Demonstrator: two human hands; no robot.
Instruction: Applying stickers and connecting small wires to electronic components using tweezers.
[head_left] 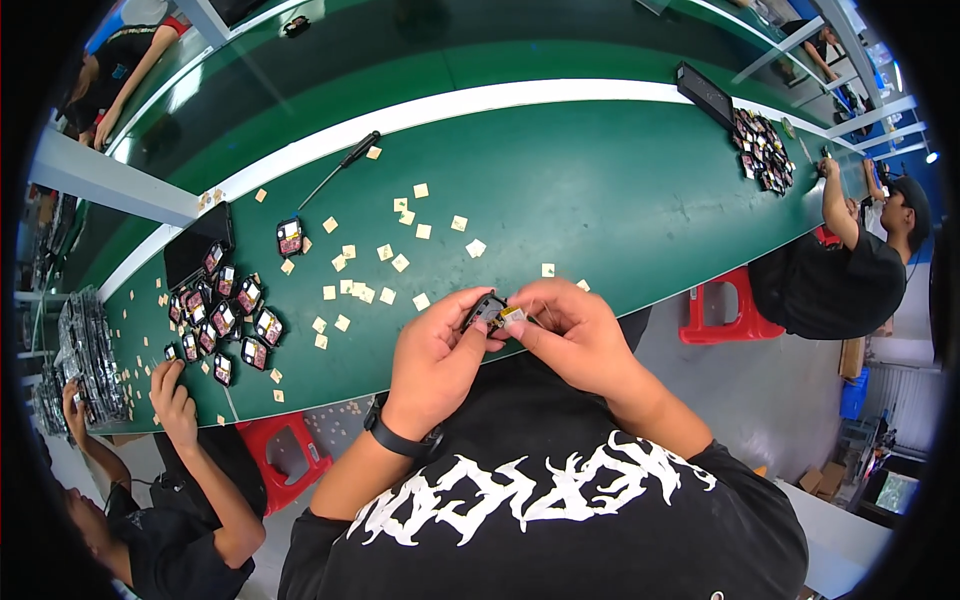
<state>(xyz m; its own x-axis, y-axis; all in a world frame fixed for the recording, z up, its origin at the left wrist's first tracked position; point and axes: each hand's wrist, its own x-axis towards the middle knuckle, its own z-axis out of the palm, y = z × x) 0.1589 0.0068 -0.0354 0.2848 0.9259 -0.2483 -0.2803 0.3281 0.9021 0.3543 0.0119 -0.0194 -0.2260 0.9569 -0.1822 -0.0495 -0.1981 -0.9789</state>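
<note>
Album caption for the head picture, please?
Left hand holds a black case, right hand a silvery part, by a green table.

"What carries everything?"
"A green tabletop [570, 190], white along its far edge."
"And on its left?"
"A loose cluster of small black-rimmed devices [222, 320], near a black tray [190, 255]."
"The middle?"
"Scattered pale squares [401, 263], plus a screwdriver [358, 151], its tip just beside a lone device [289, 238]."
"Far right?"
"A dense heap of devices [762, 152]."
</note>
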